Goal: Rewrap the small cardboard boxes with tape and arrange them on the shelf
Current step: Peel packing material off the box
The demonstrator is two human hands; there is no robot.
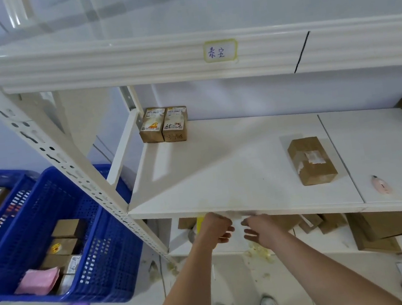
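Both hands reach under the front edge of the white shelf board (223,175), close together. The left hand (217,229) has its fingers curled inward, the right hand (259,229) has fingers bent with the thumb out; whether either grips anything cannot be told (a pale blur sits between them). On the board, a cardboard box (310,160) with torn label remains lies near the right seam, well apart from two labelled small boxes (163,124) standing side by side, touching, in the back left corner. A pink utility knife (381,185) lies near the front edge on the adjoining board. More boxes sit in a blue crate (91,245) on the floor at left.
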